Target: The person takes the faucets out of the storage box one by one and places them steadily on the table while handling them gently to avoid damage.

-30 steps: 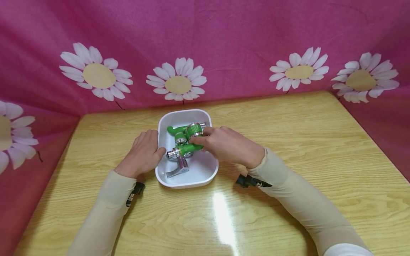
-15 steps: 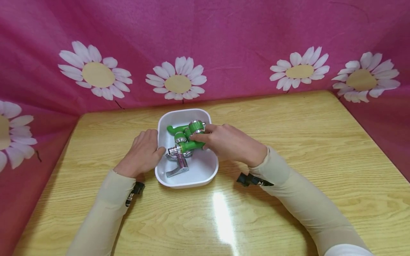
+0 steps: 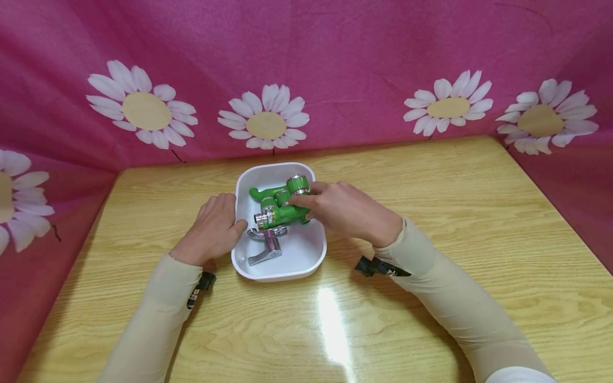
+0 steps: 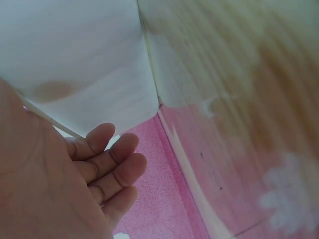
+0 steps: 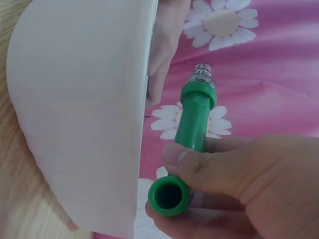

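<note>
My right hand grips a green plastic tap with a chrome threaded end, over the white tub. In the right wrist view the thumb lies across the green body of this tap, near its round open spout. Other green tap parts lie in the far half of the tub. Nearer me, a chrome tap with a lever handle rests on the tub's floor. My left hand holds the tub's left side, thumb over the rim and fingers outside. In the left wrist view its fingers are bent and the thumb is hidden.
The tub stands on a wood-grain table near its far edge. A pink cloth with daisies hangs behind the table and at both sides. Light glares off the table in front of the tub.
My right hand has raised the green tap slightly and turned it, so its knob sits higher and farther right. More of the chrome tap shows below. My left hand stays at the rim.
</note>
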A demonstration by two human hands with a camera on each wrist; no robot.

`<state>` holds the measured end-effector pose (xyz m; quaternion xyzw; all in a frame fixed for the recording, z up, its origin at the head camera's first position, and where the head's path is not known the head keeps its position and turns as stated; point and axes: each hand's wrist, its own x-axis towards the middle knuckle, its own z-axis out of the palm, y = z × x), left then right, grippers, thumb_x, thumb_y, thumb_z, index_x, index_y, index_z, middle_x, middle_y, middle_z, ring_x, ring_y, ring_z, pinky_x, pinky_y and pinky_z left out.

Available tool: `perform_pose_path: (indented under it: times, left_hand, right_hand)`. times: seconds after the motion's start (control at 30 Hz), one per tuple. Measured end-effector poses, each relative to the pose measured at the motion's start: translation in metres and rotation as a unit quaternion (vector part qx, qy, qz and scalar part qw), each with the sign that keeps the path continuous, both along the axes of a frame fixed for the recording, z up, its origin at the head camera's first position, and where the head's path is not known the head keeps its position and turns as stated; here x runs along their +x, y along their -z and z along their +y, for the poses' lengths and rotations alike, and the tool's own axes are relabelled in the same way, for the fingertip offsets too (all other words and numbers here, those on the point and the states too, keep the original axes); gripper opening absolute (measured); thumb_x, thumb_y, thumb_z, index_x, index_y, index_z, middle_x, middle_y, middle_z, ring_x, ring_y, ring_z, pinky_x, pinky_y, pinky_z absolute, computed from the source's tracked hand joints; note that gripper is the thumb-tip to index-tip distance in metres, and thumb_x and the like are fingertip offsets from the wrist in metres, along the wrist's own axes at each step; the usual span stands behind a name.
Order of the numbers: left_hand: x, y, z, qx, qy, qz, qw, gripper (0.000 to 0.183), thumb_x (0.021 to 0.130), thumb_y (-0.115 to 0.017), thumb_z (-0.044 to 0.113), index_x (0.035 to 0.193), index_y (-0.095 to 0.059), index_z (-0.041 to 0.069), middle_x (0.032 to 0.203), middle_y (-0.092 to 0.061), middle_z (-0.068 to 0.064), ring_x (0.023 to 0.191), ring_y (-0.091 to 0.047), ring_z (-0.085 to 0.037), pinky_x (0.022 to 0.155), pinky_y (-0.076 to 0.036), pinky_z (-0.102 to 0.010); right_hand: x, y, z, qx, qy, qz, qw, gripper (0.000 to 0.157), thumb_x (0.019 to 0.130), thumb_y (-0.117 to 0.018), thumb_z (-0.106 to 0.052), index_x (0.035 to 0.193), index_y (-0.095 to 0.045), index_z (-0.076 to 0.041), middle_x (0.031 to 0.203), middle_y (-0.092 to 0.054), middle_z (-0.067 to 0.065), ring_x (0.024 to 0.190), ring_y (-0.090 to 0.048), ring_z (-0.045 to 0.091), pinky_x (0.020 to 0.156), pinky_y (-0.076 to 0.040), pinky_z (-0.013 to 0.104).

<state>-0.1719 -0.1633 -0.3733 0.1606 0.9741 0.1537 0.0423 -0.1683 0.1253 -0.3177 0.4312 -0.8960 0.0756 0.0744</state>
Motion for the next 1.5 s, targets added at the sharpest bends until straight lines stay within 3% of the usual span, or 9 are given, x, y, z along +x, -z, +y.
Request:
perform_pose_path:
  times: [1.1,1.5]
  left_hand:
    - [0.002,0.000,0.000,0.004,-0.006,-0.007,1.0000,0.046,0.097,-0.047,0.025,0.128,-0.043,-0.009,0.110,-0.049,-0.018,0.101,-0.041,-0.032,0.086,-0.035,-0.042]
    - [0.001,-0.001,0.000,0.003,-0.003,-0.010,0.9999,0.047,0.097,-0.047,0.024,0.129,-0.042,-0.009,0.110,-0.048,-0.018,0.102,-0.040,-0.032,0.088,-0.034,-0.043]
  right_hand:
    - [-0.009,-0.007,0.011,-0.031,0.056,-0.027,0.998,0.044,0.087,-0.082,-0.015,0.130,-0.073,-0.015,0.103,-0.075,0.011,0.076,-0.068,0.021,0.073,-0.059,0.036]
    - [-0.014,-0.006,0.015,-0.037,0.065,-0.029,0.997,0.044,0.087,-0.082,-0.013,0.129,-0.073,-0.012,0.107,-0.076,0.013,0.082,-0.071,0.021,0.076,-0.061,0.035]
